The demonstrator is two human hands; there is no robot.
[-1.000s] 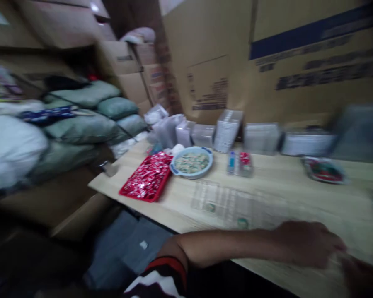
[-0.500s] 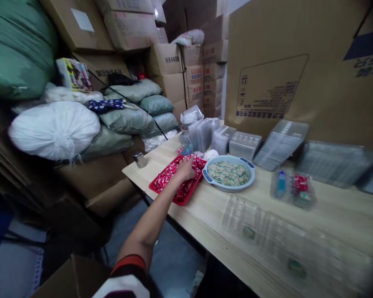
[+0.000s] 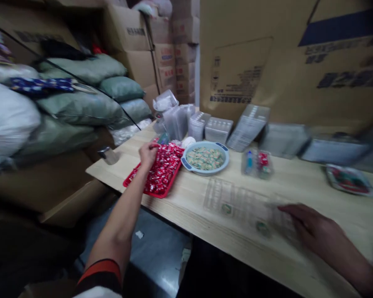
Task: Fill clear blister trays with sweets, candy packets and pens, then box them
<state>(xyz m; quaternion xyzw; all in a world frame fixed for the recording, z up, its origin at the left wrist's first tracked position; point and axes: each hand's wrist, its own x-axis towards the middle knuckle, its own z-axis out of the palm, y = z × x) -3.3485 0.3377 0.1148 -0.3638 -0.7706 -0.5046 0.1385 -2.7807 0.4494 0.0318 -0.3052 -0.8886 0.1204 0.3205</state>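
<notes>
My left hand [image 3: 148,155] is over the left side of a red tray [image 3: 168,191], its fingers pinched on a small red wrapped packet [image 3: 154,145]. Many shiny red-and-white packets [image 3: 163,169] fill the tray. Low over the right part of the table hovers my right hand [image 3: 313,227], smeared by motion. Its fingertips are at the edge of a row of clear plastic trays [image 3: 248,205]; whether they grip one is unclear. Small green-and-cream packets [image 3: 226,209] lie in some of these trays. Beside the red tray stands a light blue basin [image 3: 222,163] of similar green-and-cream packets [image 3: 205,158].
Stacked clear plastic containers [image 3: 217,130] line the table's back, before a large cardboard box [image 3: 236,62]. A small clear box [image 3: 256,163] holds blue and red items. A metal cup [image 3: 108,155] stands at the left corner. Filled sacks [image 3: 81,107] are piled at left.
My left hand has shifted to the tray's left side and its fingers have closed. My right hand has come into view at the right. The view has turned rightward.
</notes>
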